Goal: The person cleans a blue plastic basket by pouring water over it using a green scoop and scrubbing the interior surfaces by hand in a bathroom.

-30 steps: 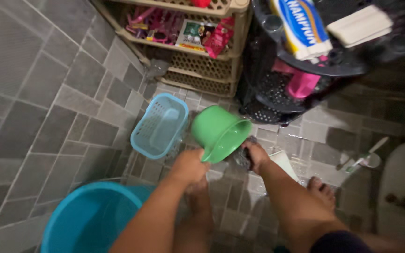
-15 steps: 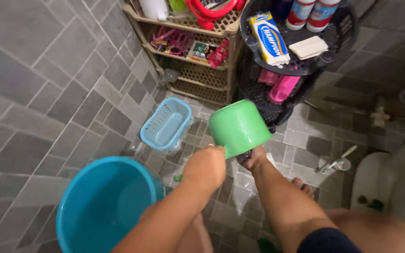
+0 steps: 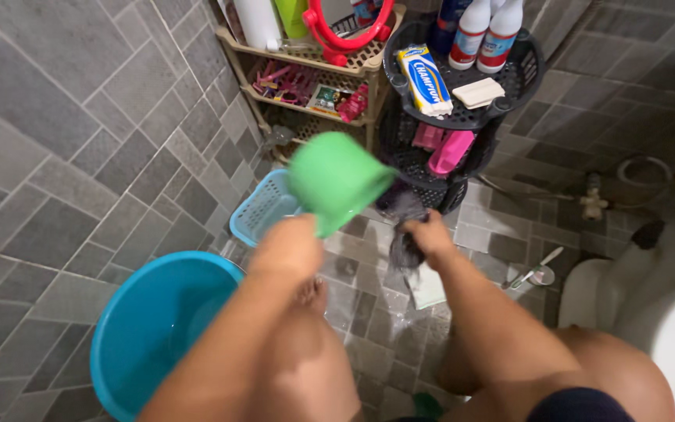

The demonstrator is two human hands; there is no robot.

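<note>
Fingers of my left hand (image 3: 289, 244) are curled tight on the handle of a green dipper (image 3: 337, 180), tipped over — my right hand (image 3: 429, 234) pinches a dark wet cloth (image 3: 406, 234) just under its mouth. From the head view, both hang above the tiled floor (image 3: 369, 312), between the blue bucket (image 3: 150, 328) and the black rack (image 3: 462, 117).

Illumination is even and moderately bright, apparently from overhead; shadows on the grey tiles are soft. Motion blur affects the green dipper (image 3: 336, 178) and the dark wet cloth (image 3: 408, 234) (both smeared at their outlines). The shelf items upper centre remain fairly sharp. Wide-angle distortion bends tile lines toward the frame edges. The toilet (image 3: 669, 312) shows mild glare.
</note>
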